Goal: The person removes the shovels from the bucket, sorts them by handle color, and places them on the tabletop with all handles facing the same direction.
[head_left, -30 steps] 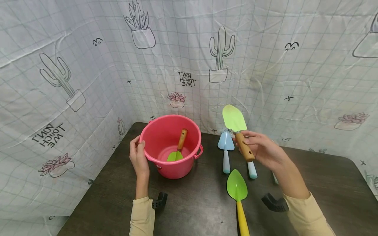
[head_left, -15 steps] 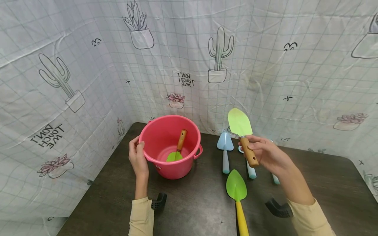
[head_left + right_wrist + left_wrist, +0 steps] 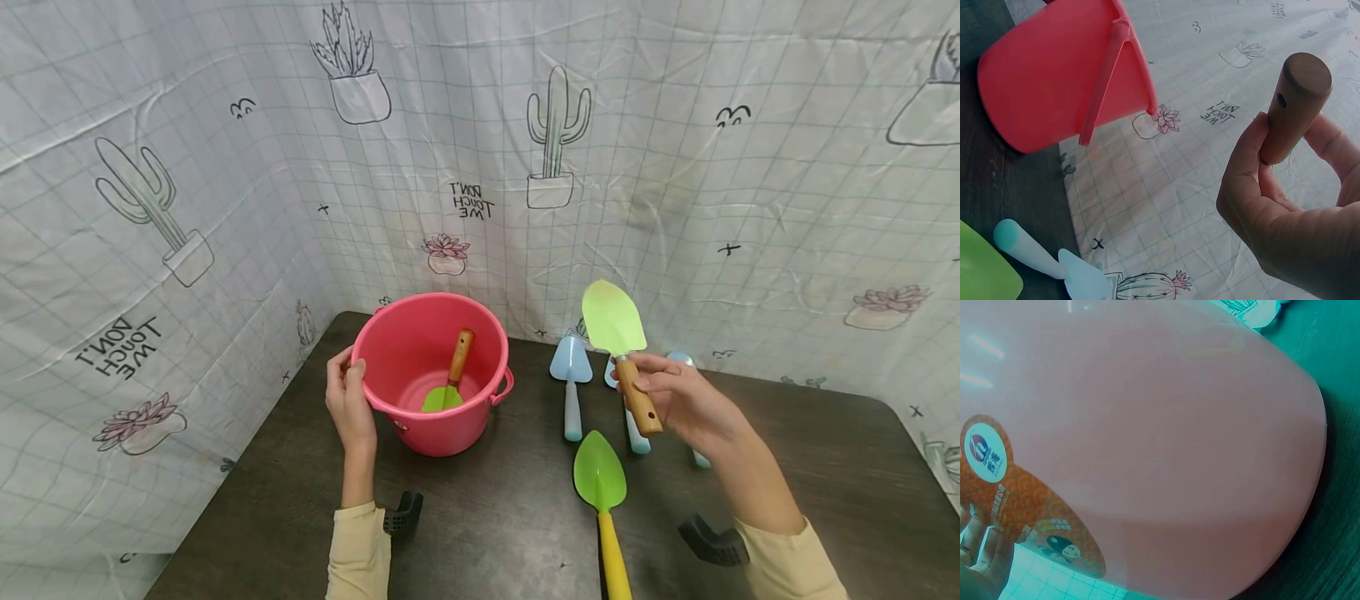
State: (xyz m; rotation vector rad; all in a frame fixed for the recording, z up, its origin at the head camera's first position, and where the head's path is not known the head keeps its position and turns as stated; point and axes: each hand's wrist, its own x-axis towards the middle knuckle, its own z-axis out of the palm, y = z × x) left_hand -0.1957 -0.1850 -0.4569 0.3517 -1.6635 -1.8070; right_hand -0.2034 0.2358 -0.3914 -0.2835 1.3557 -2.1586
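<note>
My left hand (image 3: 351, 408) grips the rim of a pink bucket (image 3: 442, 437) at its left side, thumb over the edge. In the left wrist view the bucket's wall (image 3: 1197, 437) fills most of the picture, with a few fingertips against its sticker. Inside the bucket leans a green trowel with a wooden handle (image 3: 461, 354). My right hand (image 3: 686, 400) pinches the wooden handle of another green-bladed trowel (image 3: 613, 321), blade up, above the table right of the bucket. Its handle end (image 3: 1297, 103) shows close up in the right wrist view.
A light blue trowel (image 3: 572, 383) lies right of the bucket. Two more blue-and-white tools, one with its handle (image 3: 637, 437) showing, lie partly behind my right hand. A green trowel with a yellow handle (image 3: 602, 483) lies nearer on the dark table (image 3: 487, 533). A patterned cloth (image 3: 675, 208) hangs behind.
My right hand has moved right and slightly nearer, carrying the wooden-handled trowel away from the light blue trowel. My left hand and the bucket have stayed in place.
</note>
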